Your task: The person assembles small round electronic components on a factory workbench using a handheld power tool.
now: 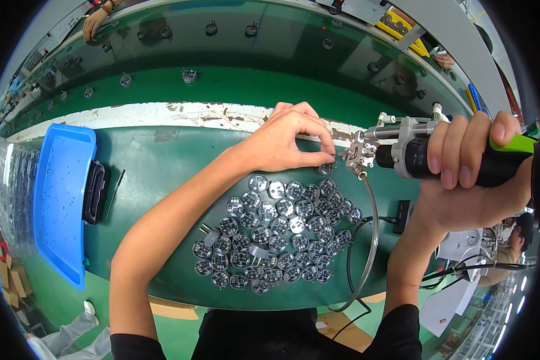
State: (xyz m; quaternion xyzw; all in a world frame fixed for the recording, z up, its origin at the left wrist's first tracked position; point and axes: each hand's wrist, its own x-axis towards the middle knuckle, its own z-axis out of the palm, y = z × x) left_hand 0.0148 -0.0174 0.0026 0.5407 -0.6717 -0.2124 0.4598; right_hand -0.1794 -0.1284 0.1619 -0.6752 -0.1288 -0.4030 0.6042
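My left hand (294, 139) reaches over the bench with thumb and index finger pinched together. They close at the upper edge of a small round part with a circuit board (326, 169), partly hidden by the fingertips. My right hand (468, 159) wraps round the black body of a power screwdriver (415, 157), held almost level and pointing left. Its metal nose block (359, 153), fed by a clear hose (373, 240), stops right beside my left fingertips. Below lies a cluster of similar round parts (267, 211), mostly board side up; a tipped one shows metal prongs (209, 233).
On the left stands a blue tray (60, 198) beside a black holder (95, 193) and a thin dark rod (115, 193). A chipped white ledge (180, 114) separates the bench from a green conveyor (234, 84) carrying scattered round parts. Another person's hand (95, 23) rests at the far left.
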